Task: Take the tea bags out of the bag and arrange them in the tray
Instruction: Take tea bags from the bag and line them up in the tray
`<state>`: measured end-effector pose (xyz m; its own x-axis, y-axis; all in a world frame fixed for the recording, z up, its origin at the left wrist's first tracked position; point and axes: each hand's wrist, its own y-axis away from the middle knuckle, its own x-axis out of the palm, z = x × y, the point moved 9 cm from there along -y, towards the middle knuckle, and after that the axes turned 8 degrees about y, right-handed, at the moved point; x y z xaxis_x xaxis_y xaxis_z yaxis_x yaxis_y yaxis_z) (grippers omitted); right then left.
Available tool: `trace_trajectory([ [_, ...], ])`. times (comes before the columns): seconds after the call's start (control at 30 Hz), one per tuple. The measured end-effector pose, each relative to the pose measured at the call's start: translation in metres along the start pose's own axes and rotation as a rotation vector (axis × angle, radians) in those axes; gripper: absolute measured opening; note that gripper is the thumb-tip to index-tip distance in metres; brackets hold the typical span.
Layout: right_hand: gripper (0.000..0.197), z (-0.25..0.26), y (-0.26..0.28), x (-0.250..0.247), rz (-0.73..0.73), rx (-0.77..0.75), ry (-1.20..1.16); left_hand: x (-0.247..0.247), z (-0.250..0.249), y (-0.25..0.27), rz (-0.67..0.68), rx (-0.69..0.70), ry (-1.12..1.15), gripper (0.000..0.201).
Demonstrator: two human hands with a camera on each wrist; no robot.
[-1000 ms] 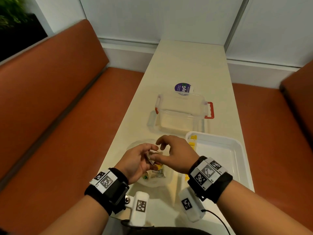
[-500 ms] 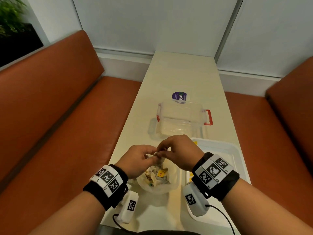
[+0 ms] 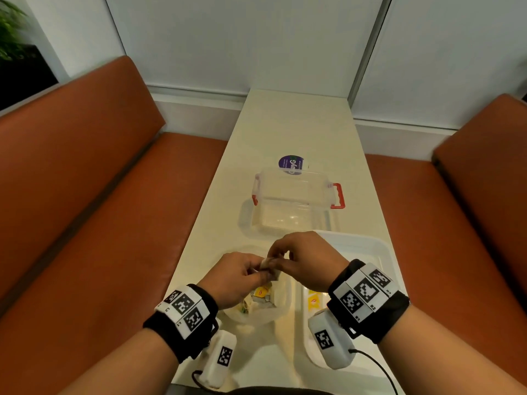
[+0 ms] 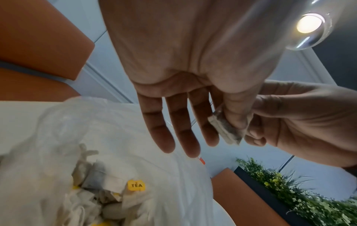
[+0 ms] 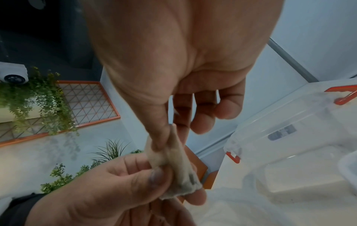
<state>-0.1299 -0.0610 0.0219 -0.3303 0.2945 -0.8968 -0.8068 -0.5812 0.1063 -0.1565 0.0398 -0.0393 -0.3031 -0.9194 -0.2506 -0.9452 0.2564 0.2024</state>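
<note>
One pale tea bag (image 3: 270,269) hangs between both hands just above the open clear plastic bag (image 3: 281,307), which holds several more tea bags with yellow tags (image 4: 136,185). My left hand (image 3: 261,274) pinches the tea bag (image 4: 226,130) with thumb and forefinger, the other fingers straight. My right hand (image 3: 274,259) pinches the same tea bag (image 5: 173,160) from above with thumb and forefinger. The white tray (image 3: 368,249) lies to the right, partly under my right wrist. Yellow-tagged tea bags (image 3: 313,303) lie at its near left side.
A clear lidded container with red handles (image 3: 293,201) stands just beyond the hands and tray. A round purple sticker (image 3: 292,165) sits behind it on the narrow cream table (image 3: 296,124). Orange benches (image 3: 94,195) flank the table on both sides.
Both hands have stayed together over the plastic bag and have lifted slightly, now pinching the tea bag between them. The head view has tilted up.
</note>
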Motion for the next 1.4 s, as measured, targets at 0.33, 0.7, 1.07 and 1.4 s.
trace_trajectory([
  [0.33, 0.018, -0.115, 0.052, 0.049, 0.342, 0.208, 0.125, 0.092, 0.060, -0.014, 0.133, -0.327, -0.342, 0.026],
  [0.7, 0.023, -0.137, 0.071, 0.139, 0.654, 0.180, 0.153, 0.127, 0.089, -0.019, 0.177, -0.496, -0.637, 0.036],
  [1.07, 0.021, -0.140, 0.062, 0.150, 0.545, 0.245, 0.050, 0.127, 0.093, -0.019, 0.156, -0.475, -0.620, 0.042],
  [1.4, 0.011, -0.148, 0.054, 0.150, 0.429, 0.292, 0.120, 0.128, 0.092, -0.018, 0.182, -0.480, -0.641, 0.043],
])
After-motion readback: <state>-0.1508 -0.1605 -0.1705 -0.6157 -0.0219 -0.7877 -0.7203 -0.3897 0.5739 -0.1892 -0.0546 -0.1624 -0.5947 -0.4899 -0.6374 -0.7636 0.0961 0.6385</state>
